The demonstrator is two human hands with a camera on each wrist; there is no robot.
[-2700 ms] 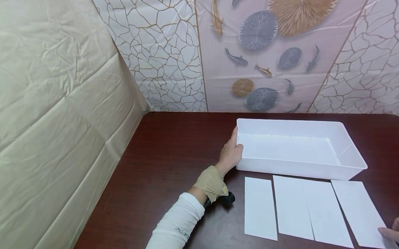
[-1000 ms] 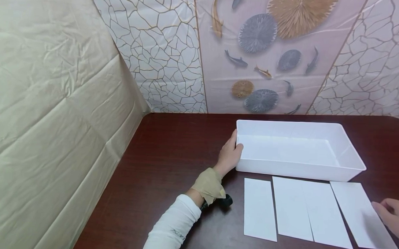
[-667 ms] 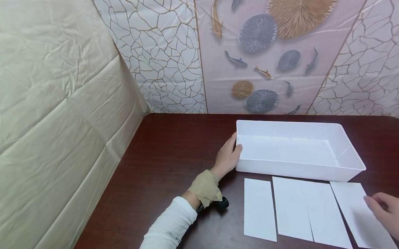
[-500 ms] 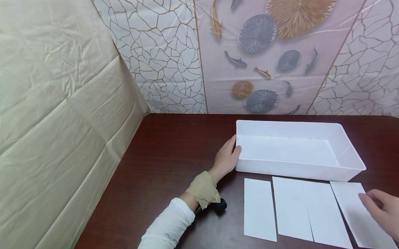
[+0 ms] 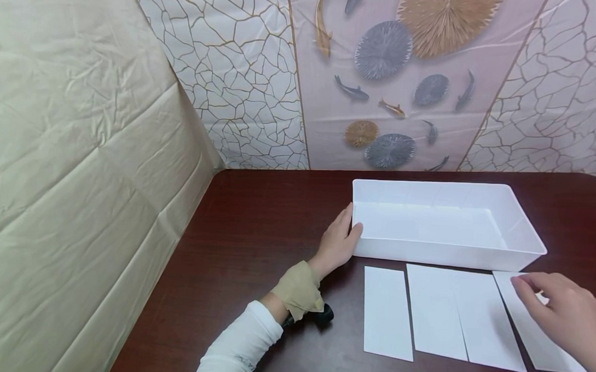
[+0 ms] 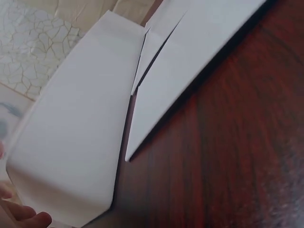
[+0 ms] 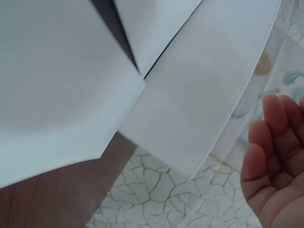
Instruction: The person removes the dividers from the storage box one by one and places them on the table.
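Note:
A white rectangular tray (image 5: 424, 250) stands on the table, nothing visible inside. My left hand (image 5: 336, 239) rests at its left end, fingers straight along the end wall and thumb at the near corner. In the left wrist view, fingertips (image 6: 35, 220) show by the tray's corner. Several white paper cards lie before the tray: a separate one (image 5: 389, 315) at left, two (image 5: 436, 311) edge to edge in the middle, and one (image 5: 539, 328) at right. Over the right card hovers my right hand (image 5: 566, 316), fingers loosely bent, holding nothing; its palm side shows in the right wrist view.
The dark red-brown table (image 5: 257, 217) extends left of the tray. Patterned cloth (image 5: 252, 86) hangs behind, and a beige cloth (image 5: 90, 200) covers the left side. A black camera (image 5: 325, 314) is strapped under the left wrist.
My right hand has moved left and away from me, from the right card's near corner to above its middle. The left hand has slipped slightly nearer along the tray's end. Cards and tray stay put.

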